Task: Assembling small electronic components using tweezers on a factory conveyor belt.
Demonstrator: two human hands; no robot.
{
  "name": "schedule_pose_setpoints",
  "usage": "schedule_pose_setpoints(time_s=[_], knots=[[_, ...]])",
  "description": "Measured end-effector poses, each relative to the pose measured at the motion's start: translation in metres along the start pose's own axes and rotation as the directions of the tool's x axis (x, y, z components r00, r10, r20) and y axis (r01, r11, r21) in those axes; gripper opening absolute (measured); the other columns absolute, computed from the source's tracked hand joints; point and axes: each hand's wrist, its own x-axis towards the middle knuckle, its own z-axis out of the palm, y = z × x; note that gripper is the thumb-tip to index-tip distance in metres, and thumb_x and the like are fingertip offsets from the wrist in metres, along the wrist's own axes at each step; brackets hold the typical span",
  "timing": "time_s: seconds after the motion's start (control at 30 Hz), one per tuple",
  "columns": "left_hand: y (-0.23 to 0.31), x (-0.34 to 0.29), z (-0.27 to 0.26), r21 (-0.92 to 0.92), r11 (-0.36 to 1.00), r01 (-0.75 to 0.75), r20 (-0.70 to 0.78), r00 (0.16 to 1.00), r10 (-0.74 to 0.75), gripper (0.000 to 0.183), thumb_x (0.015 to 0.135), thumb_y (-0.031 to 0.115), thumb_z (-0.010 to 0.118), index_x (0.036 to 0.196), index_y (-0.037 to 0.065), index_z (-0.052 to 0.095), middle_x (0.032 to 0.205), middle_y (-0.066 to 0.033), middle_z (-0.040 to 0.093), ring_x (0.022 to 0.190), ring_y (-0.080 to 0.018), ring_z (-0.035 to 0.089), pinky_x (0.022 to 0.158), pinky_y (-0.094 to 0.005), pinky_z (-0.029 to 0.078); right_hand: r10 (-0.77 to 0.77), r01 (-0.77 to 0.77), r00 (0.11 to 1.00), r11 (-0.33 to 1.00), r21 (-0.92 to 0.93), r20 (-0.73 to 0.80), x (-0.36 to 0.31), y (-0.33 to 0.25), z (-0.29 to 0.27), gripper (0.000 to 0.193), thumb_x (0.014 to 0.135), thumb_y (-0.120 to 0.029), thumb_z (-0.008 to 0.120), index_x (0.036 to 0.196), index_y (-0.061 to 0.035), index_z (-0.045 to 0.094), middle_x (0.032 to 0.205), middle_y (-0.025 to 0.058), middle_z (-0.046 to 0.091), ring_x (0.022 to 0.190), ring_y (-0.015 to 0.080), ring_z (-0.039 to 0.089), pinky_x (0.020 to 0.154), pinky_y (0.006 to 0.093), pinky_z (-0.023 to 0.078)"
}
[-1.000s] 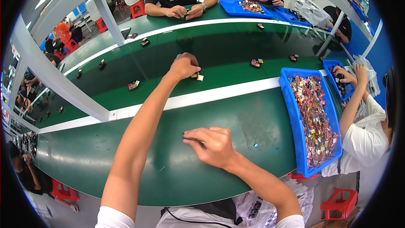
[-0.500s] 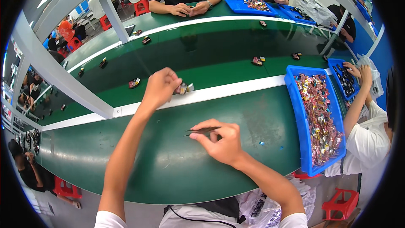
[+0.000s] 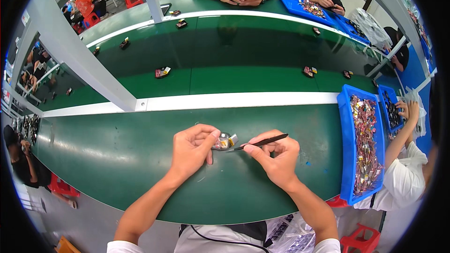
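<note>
My left hand (image 3: 193, 150) is closed on a small black casing (image 3: 221, 142) with reddish and silvery electronic parts inside. A small yellow-and-silver piece (image 3: 233, 139) stands out from the casing's right side. Just to the right, my right hand (image 3: 280, 158) pinches black tweezers (image 3: 273, 138). The tweezers' tips point left, close to the casing's lower right edge; whether they touch it I cannot tell. Both hands are over the green worktable (image 3: 140, 159), and my fingers cover the casing's left end.
A blue tray (image 3: 346, 159) heaped with small wired parts stands at the right, with a smaller blue tray (image 3: 383, 94) of black pieces behind it. Past the white rail (image 3: 243, 99), similar casings (image 3: 162, 72) lie on the green belt (image 3: 225, 79). Co-workers sit opposite and at right.
My left hand has come back from the rail to the worktable with the casing. My right hand has turned the tweezers toward it. The whole view has shifted.
</note>
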Motion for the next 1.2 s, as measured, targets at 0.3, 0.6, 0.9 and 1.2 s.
schedule_pose_setpoints(time_s=[0.3,0.6,0.9,1.2], knots=[[-0.007,-0.006,0.010,0.068,0.991,-0.112,-0.033,0.993,0.115,0.015,0.096,0.006,0.067,0.100,-0.008,0.070,0.077,-0.0097,0.072,0.049,-0.0080,0.058,0.043,-0.0226,0.044,0.059,-0.058,0.998,0.998,-0.040,0.030,-0.001,-0.001,0.003,0.012,0.083,0.002,0.081,0.092,0.0019,0.072,0.077,0.0019,0.070,0.049,-0.0019,0.044,0.044,0.0177,0.028],[-0.013,-0.009,0.018,0.240,0.927,-0.287,-0.058,0.949,0.308,0.010,0.092,0.002,0.071,0.098,-0.006,0.072,0.072,-0.0088,0.073,0.049,-0.0061,0.059,0.044,-0.0208,0.043,0.120,-0.118,0.993,0.988,-0.098,0.008,0.000,-0.001,0.001,0.012,0.085,0.000,0.079,0.095,0.0026,0.073,0.079,0.0027,0.072,0.050,-0.0031,0.042,0.043,0.0175,0.028],[-0.016,-0.010,0.019,0.326,0.861,-0.391,-0.025,0.906,0.422,0.009,0.091,0.000,0.072,0.099,-0.004,0.073,0.068,-0.0060,0.070,0.048,-0.0062,0.060,0.044,-0.0199,0.042,0.218,-0.218,0.976,0.976,-0.010,0.013,0.001,0.003,0.000,0.010,0.085,-0.001,0.079,0.093,0.0024,0.073,0.076,0.0017,0.071,0.050,-0.0039,0.038,0.044,0.0175,0.025],[-0.006,-0.009,0.015,0.082,0.982,-0.172,0.067,0.984,0.166,0.017,0.096,0.004,0.067,0.108,-0.008,0.069,0.077,-0.0105,0.071,0.053,-0.0117,0.064,0.044,-0.0210,0.045,0.330,-0.335,0.942,0.937,0.097,0.062,0.005,-0.005,-0.002,0.009,0.087,0.002,0.076,0.095,0.0039,0.072,0.080,0.0062,0.073,0.055,-0.0022,0.050,0.046,0.0163,0.033]])
